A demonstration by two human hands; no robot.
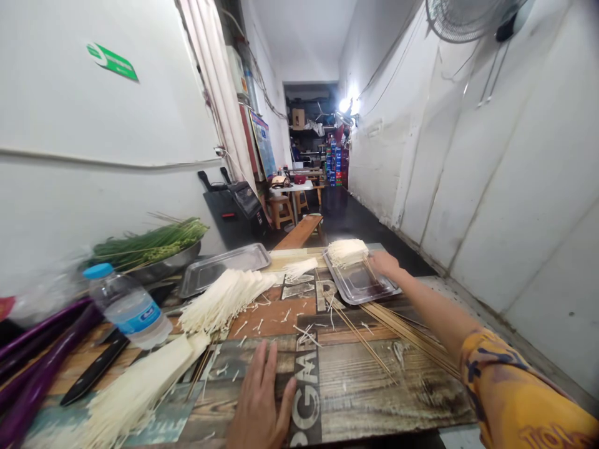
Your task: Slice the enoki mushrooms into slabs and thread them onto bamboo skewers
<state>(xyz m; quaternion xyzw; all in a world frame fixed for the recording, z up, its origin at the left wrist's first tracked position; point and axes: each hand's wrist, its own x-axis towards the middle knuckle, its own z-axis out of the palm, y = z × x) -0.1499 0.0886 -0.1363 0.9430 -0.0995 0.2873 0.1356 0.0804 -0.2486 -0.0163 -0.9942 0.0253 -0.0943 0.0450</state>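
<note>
My left hand [262, 399] lies flat on the table's near edge, fingers stretched and holding nothing. My right hand [384, 264] reaches over a metal tray [349, 293], its fingers closed at the stick end of an enoki mushroom skewer [349, 252]; the fingertips are partly hidden. Thin sticks show below that hand in the tray. Left of centre lies a large pile of enoki mushrooms [224, 299], with another bunch of enoki [140, 386] nearer me. A small enoki bunch [300, 269] rests beside the tray. Loose bamboo skewers [412, 337] lie at the right.
A second metal tray [224, 268] sits farther left, near a bowl of green vegetables [154, 246]. A water bottle [131, 308], a black-handled knife [96, 369] and purple eggplants [51, 386] occupy the left side. Mushroom scraps dot the patterned tabletop [388, 399].
</note>
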